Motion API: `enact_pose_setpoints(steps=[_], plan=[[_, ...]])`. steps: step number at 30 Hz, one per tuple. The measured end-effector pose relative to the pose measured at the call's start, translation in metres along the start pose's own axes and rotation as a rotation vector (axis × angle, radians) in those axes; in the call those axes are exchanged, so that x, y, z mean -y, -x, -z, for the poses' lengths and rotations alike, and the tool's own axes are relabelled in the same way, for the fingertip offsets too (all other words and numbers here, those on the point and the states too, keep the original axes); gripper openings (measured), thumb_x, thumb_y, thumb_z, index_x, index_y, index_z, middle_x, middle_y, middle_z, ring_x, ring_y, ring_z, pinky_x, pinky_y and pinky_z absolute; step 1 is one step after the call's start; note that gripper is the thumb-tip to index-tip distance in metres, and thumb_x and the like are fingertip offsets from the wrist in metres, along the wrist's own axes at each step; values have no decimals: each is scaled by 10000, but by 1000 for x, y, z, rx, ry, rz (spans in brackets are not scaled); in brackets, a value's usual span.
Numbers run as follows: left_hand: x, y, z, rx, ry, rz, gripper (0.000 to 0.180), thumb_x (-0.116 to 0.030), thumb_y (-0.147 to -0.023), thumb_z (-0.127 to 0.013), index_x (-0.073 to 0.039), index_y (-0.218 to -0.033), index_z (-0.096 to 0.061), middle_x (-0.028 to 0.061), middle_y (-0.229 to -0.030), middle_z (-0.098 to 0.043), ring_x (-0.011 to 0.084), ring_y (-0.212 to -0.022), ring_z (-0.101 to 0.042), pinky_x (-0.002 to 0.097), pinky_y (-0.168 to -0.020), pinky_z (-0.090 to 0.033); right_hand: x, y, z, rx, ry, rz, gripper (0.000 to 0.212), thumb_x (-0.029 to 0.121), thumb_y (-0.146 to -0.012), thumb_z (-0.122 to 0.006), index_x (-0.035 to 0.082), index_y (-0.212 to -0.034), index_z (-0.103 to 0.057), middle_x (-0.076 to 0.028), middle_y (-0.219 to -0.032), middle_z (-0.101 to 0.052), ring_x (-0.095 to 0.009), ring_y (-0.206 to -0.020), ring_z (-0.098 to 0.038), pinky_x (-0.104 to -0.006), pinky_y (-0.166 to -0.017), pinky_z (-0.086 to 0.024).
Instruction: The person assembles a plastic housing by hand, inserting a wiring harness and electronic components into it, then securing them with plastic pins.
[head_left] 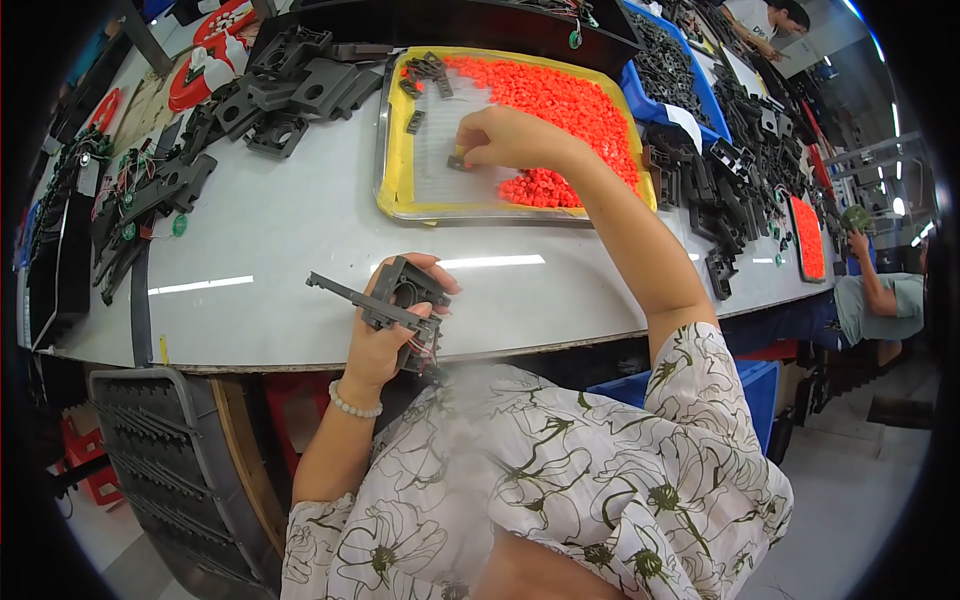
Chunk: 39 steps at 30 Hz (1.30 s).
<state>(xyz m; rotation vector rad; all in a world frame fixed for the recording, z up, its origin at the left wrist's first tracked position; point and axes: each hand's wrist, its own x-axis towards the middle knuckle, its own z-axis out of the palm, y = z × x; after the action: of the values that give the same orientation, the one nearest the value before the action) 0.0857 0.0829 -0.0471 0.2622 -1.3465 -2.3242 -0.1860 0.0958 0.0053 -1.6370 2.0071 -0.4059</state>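
My left hand [370, 350] is closed round a dark grey plastic housing [408, 285] with a round opening and a long thin arm. Thin wires [425, 347] hang from its lower end, near the table's front edge. Over the tray [398, 185], which has a yellow-taped rim, my right hand [505, 138] pinches a small dark grey block [457, 162] at its fingertips. Many small orange-red plastic pieces [560, 95] fill the tray's far and right sides. A few more dark small blocks [428, 70] lie in its far left corner.
Dark grey housings [300, 90] are piled left of the tray, and wired parts [160, 200] lie farther left. A blue bin [670, 60] of dark parts stands at the back right. Another red-filled tray [806, 238] sits far right, near a co-worker [880, 300]. A grey crate [180, 450] stands below left.
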Motion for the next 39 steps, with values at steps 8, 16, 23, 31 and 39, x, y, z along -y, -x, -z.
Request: enact_pose_setpoints(steps=[8,16,23,31,39], plan=[[-1,0,-2,8,45,-8,399,-67,-788,-554,-9,-1170,-455,129,-1008,-566,176,-942,-553,277,-771,-467,-16,29,21,-211,-4,20,156,82,-744,-624,-7,-872,-625,-123,-800,-645,-213,-745,-616,-294,-688,-480],[0,0,1,9,-24,6,420,-157,-791,-555,-3,-1165,-440,151,-1020,-556,240,-972,-563,309,-790,-477,-22,30,-8,-251,369,153,104,26,-679,-585,2,-778,-605,-117,-811,-589,-283,-840,-560,-361,-735,-457],[-1,0,0,13,-24,8,402,-141,-794,-543,-8,-1159,-441,146,-1025,-548,239,-978,-558,310,-786,-478,-25,27,-10,-280,433,178,97,49,-683,-601,13,-770,-577,-120,-788,-585,-279,-806,-558,-360,-719,-458],[0,1,0,11,-29,6,414,-156,-795,-554,-5,-1161,-433,146,-1020,-548,241,-973,-559,308,-779,-476,12,14,-12,-227,196,299,137,69,-685,-623,6,-800,-582,-111,-795,-590,-277,-796,-563,-357,-714,-460],[-1,1,-1,5,81,-15,409,-56,-784,-575,7,-1169,-451,122,-996,-578,159,-921,-558,265,-769,-484,6,14,-19,-265,213,308,160,82,-699,-623,18,-843,-599,-107,-816,-597,-271,-810,-568,-356,-729,-466]])
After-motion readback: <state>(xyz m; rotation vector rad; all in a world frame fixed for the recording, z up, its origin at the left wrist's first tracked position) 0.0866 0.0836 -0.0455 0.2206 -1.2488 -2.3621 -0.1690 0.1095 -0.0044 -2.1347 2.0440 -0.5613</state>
